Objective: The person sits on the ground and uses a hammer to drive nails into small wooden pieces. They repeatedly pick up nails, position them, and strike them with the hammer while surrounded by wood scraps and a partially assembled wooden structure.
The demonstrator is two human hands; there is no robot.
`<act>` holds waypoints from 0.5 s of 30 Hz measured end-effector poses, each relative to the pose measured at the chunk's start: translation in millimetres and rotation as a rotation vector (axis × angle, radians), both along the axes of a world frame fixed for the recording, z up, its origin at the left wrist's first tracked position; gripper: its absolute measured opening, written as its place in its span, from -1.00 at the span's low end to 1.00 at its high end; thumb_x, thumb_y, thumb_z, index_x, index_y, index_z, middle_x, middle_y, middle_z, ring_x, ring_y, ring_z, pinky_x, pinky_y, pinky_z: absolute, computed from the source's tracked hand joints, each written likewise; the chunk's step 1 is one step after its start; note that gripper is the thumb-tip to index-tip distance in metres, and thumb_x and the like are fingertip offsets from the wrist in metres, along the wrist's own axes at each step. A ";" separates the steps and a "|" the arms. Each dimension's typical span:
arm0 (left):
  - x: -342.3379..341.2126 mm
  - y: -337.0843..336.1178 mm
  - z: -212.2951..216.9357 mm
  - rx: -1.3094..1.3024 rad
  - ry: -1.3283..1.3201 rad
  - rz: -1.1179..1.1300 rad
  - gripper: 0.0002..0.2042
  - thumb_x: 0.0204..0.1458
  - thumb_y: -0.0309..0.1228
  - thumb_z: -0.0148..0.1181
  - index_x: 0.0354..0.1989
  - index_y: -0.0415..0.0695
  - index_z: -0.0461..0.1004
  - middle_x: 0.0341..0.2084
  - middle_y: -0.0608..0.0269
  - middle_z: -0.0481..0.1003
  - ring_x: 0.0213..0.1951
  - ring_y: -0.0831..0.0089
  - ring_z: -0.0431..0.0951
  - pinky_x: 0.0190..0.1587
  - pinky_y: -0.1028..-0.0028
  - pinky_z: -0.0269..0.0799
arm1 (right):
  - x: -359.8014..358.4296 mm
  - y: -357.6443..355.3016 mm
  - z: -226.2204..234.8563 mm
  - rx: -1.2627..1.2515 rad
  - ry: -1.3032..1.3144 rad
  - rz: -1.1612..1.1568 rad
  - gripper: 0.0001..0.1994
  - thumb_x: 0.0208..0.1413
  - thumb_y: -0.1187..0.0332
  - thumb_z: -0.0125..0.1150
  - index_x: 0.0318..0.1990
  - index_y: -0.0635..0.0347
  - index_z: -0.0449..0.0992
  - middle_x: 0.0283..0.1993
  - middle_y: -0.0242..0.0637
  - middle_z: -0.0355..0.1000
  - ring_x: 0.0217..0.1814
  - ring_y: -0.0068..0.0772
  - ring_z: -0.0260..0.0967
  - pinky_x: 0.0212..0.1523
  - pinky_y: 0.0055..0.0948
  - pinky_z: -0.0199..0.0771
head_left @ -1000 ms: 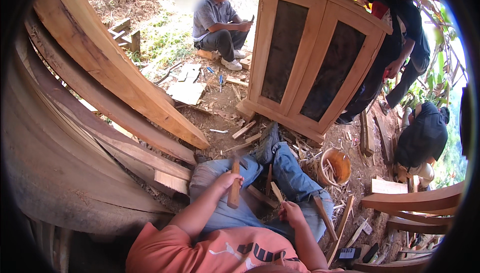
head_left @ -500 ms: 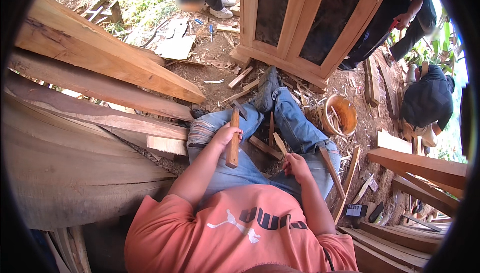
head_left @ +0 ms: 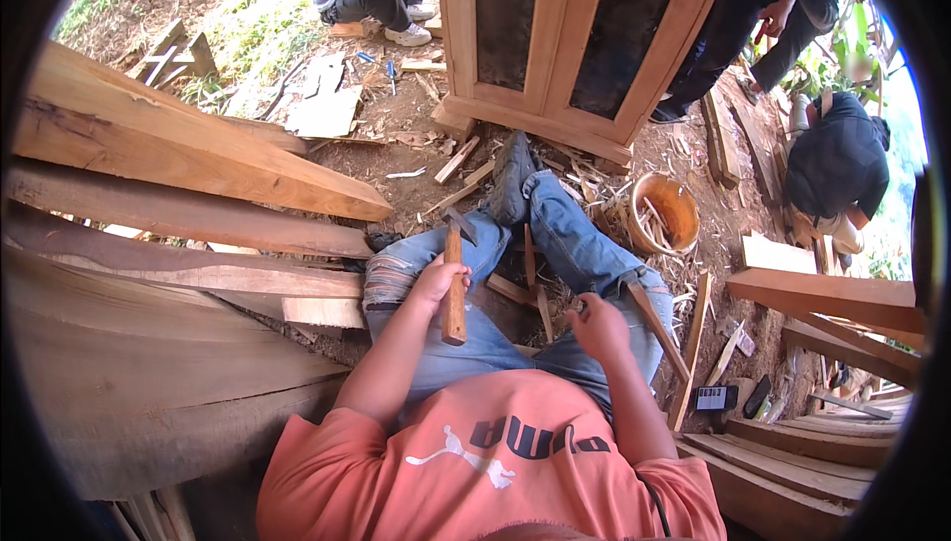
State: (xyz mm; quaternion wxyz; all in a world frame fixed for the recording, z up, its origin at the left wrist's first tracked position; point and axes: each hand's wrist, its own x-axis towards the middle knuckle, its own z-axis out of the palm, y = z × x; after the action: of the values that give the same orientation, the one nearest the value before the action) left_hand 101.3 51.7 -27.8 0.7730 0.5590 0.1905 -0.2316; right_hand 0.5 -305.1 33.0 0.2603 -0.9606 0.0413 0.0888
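Wooden-handled hammer (head_left: 454,278) | clenched in left hand (head_left: 436,281), head up | right hand (head_left: 597,325) loosely curled, beside thin stick (head_left: 538,288)

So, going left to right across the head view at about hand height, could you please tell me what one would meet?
Stacked planks → left hand → hammer → thin stick → right hand → orange bowl → boards.
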 end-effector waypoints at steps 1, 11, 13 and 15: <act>1.4 7.2 -9.9 -0.021 -0.034 -0.010 -0.64 0.20 -0.48 0.24 0.17 -0.13 0.40 -0.28 0.19 0.59 -0.37 0.37 0.62 -0.29 0.29 0.62 | -4.1 -12.3 16.2 -0.127 -0.192 0.010 -0.47 0.19 0.16 0.52 0.25 0.19 0.58 -0.11 0.00 0.64 0.03 0.11 0.62 0.09 0.02 0.61; 4.3 -1.9 -4.8 -0.027 -0.025 -0.039 -0.59 0.23 -0.52 0.21 0.25 -0.19 0.33 -0.24 0.14 0.59 -0.32 0.37 0.64 -0.28 0.34 0.62 | -102.6 -146.0 -14.9 -0.160 0.125 -0.266 -0.56 0.30 0.13 0.43 0.11 0.26 0.49 -0.35 -0.06 0.61 -0.33 -0.02 0.60 -0.17 0.00 0.64; 3.5 -6.8 -1.1 -0.042 -0.021 -0.022 -0.61 0.23 -0.52 0.22 0.22 -0.20 0.34 -0.23 0.14 0.59 -0.33 0.38 0.64 -0.28 0.33 0.62 | -93.6 -133.2 -39.2 0.212 0.119 -0.365 -0.69 0.41 0.15 0.34 -0.02 0.20 0.47 -0.52 -0.27 0.41 -0.56 -0.32 0.39 -0.49 -0.16 0.48; 2.2 -0.1 -4.9 -0.038 -0.030 -0.010 -0.64 0.23 -0.51 0.23 0.19 -0.20 0.36 -0.23 0.14 0.59 -0.33 0.37 0.65 -0.27 0.33 0.62 | -61.4 -71.4 -25.0 0.669 0.197 -0.481 -0.76 0.54 0.15 0.19 -0.09 0.12 0.44 -0.59 -0.55 0.11 -0.76 -0.65 0.02 -0.77 -0.47 0.02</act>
State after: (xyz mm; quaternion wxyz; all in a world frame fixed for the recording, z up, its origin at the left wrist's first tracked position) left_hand 103.5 51.6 -32.7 0.7852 0.5485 0.1715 -0.2307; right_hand -60.9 -376.5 8.0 0.5658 -0.7730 0.2580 0.1254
